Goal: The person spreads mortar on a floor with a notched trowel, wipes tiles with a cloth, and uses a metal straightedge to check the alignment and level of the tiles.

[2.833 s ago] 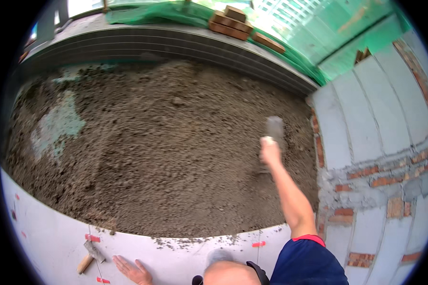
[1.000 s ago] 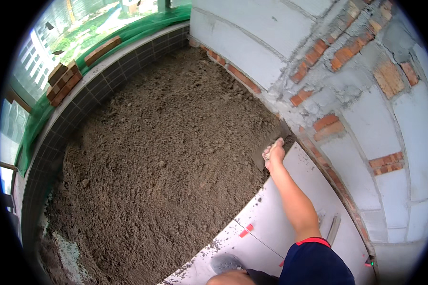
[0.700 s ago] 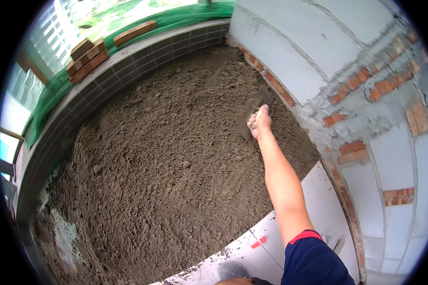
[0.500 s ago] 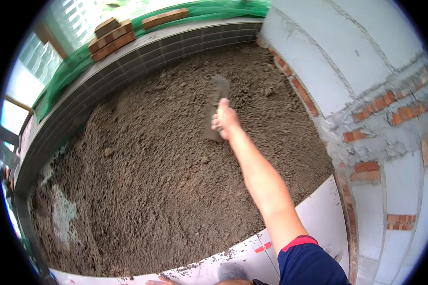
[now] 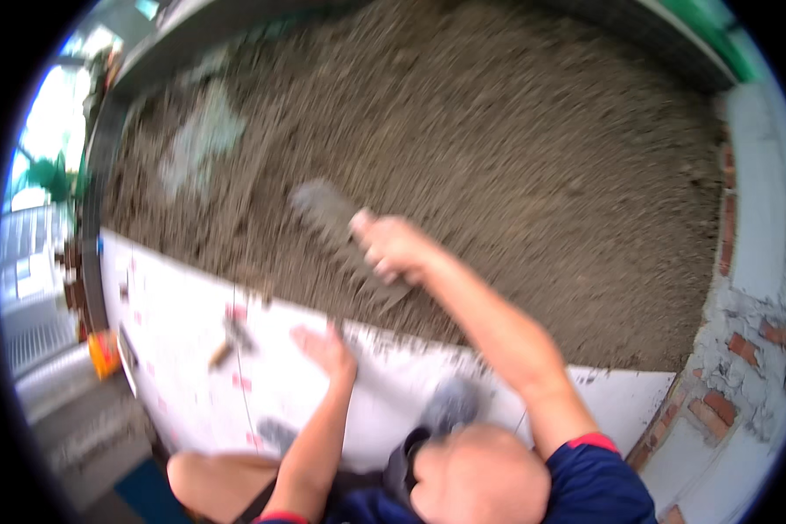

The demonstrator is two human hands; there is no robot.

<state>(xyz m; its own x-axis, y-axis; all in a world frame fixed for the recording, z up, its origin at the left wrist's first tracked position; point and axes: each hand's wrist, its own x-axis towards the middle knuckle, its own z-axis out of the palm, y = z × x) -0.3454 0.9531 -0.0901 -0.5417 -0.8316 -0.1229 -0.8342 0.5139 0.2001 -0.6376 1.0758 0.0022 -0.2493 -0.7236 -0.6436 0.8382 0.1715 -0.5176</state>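
Observation:
My right hand (image 5: 391,249) is closed on the handle of a flat metal trowel (image 5: 321,203), its blade on the coarse grey-brown mortar bed (image 5: 533,175), left of centre and near the white tiles. My left hand (image 5: 323,349) lies with fingers stretched out on the white floor tiles (image 5: 183,349), just below the mortar's edge. Left of it a small tool with a wooden handle (image 5: 221,354) lies on the tiles, blurred, among red markers. The picture is smeared by motion.
A pale, thinly covered patch (image 5: 196,144) shows at the mortar's left. A block wall (image 5: 755,192) with brick strips bounds the right, a dark tiled upstand (image 5: 162,48) the back. An orange object (image 5: 103,354) sits at the left edge. My grey-shod feet (image 5: 452,402) are on the tiles.
My right hand has swept the trowel from beside the right wall leftward and toward me. The view has swung left and down, bringing my left hand fully into sight.

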